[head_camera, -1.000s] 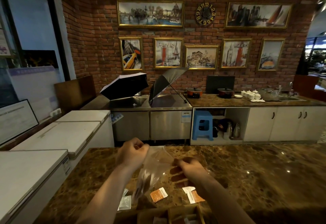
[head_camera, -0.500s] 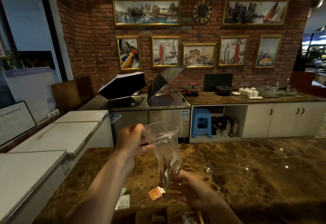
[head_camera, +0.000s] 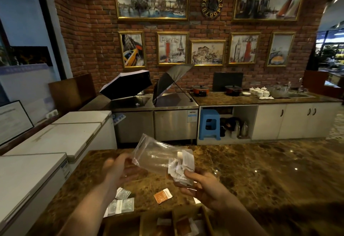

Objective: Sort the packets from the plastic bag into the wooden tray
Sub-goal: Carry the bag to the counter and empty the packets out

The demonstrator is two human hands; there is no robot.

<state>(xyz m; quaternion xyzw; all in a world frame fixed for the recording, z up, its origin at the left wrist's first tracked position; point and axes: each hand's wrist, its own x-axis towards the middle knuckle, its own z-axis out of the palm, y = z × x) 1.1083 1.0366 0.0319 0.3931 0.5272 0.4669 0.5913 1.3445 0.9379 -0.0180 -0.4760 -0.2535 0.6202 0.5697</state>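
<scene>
Gripping the plastic bag (head_camera: pixel 158 156) (packets inside): right hand (head_camera: pixel 206 189).

Plastic bag (head_camera: pixel 160 159) is held above the counter (head_camera: pixel 260 170); loose packets (head_camera: pixel 121 205) lie beneath it; wooden tray (head_camera: pixel 173 221) sits at near edge.

The wooden tray (head_camera: pixel 175 222) is cut off by the bottom edge, so only its far compartments show; what lies inside them is dark and blurred, and cannot be told apart. The left hand (head_camera: pixel 119 170) is smeared by motion; whether its fingers touch the plastic bag (head_camera: pixel 158 158) cannot be told. The print on the white packets (head_camera: pixel 186 163) inside the bag is too small to read; the right hand (head_camera: pixel 208 189) covers the bag's lower end and most of a white packet (head_camera: pixel 197 201) on the counter.
</scene>
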